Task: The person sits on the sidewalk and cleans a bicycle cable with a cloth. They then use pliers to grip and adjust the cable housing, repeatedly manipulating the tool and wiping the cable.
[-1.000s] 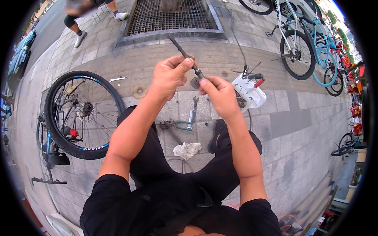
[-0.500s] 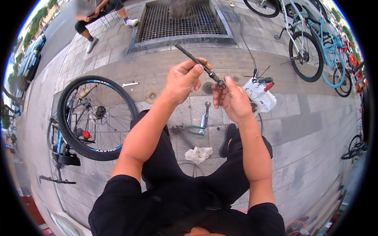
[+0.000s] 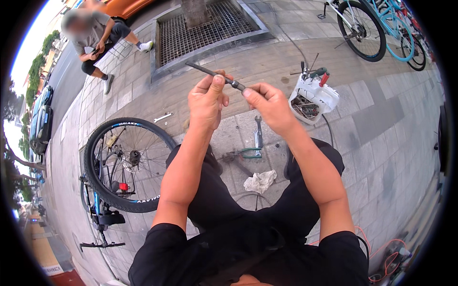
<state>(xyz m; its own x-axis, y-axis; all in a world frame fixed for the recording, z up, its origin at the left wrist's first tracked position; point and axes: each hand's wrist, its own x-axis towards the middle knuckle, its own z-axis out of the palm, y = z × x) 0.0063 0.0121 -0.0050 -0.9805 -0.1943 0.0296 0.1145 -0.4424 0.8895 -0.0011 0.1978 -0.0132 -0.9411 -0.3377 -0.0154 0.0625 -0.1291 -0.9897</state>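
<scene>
Held up in front of me is a dark, thin wheel axle (image 3: 200, 68) with nuts or cones along it. My left hand (image 3: 206, 102) pinches its middle between thumb and fingers, and the long bare end sticks out to the upper left. At the other end my right hand (image 3: 272, 105) grips the axle near a nut, its fingers hiding the tip. Below my hands, on the paving between my legs, lie a wrench (image 3: 258, 131), green-handled pliers (image 3: 250, 153) and a crumpled white rag (image 3: 260, 181).
To my left a bicycle wheel (image 3: 88, 164) lies over bike parts, with a small wrench (image 3: 163, 117) beyond it. A white tool container (image 3: 328, 100) stands at right. Ahead are a tree grate (image 3: 174, 40), a seated person (image 3: 90, 33) and parked bikes (image 3: 362, 28). Orange cords (image 3: 365, 233) lie lower right.
My view has turned, so the ground things sit differently in it. My right hand has shifted its grip at the axle's end, its back now facing up. The left still pinches the middle.
</scene>
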